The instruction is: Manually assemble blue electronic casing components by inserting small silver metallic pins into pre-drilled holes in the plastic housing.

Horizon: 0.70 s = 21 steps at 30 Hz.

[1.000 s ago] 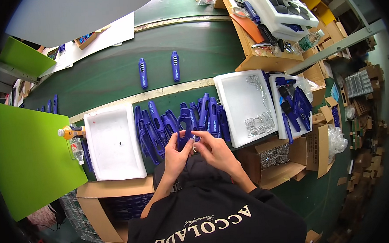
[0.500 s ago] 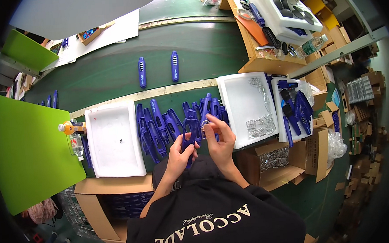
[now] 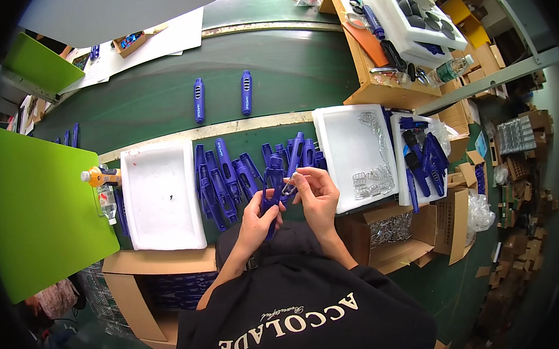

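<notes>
forearms: we reach in from the lower edge with bare forearms out of black sleeves (image 3: 379, 290), both angled inward, so that our hands face each other in front of the body.
left hand: our left hand (image 3: 255, 222) is curled with the palm turned inward, its thumb lying across the front; the fingers are clamped on the lower part of a long blue plastic casing with an open slot (image 3: 274, 167).
right hand: our right hand (image 3: 319, 201) is raised just beside it, wrist bent toward the left; thumb and forefinger are pinched together on a small clear see-through piece (image 3: 288, 188), the other fingers bent behind them.
blue casing: it stands tilted, its upper end rising above our left fingers and leaning away from us.
clear piece: it pokes out leftward from our right fingertips, beside the casing's slot; we cannot tell whether the two touch.
blue pile: beyond our hands lie more blue slotted casings (image 3: 225, 168), side by side on the green work surface.
white trays: a left white foam tray (image 3: 163, 210) and a right white foam tray (image 3: 348, 151) flank that pile; similar clear pieces (image 3: 373, 185) lie in the right one.
</notes>
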Motion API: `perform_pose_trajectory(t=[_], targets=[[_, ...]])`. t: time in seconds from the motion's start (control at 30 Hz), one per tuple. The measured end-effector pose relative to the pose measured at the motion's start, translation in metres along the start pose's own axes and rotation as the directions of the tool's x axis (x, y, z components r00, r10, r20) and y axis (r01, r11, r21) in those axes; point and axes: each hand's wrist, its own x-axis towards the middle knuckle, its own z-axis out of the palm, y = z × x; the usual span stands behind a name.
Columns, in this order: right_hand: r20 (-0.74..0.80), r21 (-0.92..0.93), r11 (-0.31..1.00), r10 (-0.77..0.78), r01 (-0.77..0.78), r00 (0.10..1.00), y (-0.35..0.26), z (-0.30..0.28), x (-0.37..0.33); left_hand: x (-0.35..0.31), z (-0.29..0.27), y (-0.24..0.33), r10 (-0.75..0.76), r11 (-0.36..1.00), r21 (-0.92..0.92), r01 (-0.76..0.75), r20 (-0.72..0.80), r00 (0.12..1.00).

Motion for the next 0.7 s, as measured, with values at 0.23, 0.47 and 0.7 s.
perform_pose_trajectory(t=[0.23, 0.47, 0.7], targets=[[0.120, -0.396, 0.847, -0.335, 0.354, 0.935, 0.010, 0.005, 0.008, -0.002, 0.003, 0.004, 0.041, 0.999, 0.035, -0.042, 0.042, 0.998], [0.185, -0.457, 0.790, -0.364, 0.408, 0.913, 0.020, 0.005, 0.013, -0.002, 0.010, 0.003, 0.088, 0.991, 0.105, -0.080, -0.076, 0.993], [0.012, -0.026, 0.986, -0.163, 0.164, 0.986, 0.041, 0.026, -0.007, 0.002, 0.024, 0.006, 0.150, 0.960, 0.264, -0.089, -0.221, 0.964]])
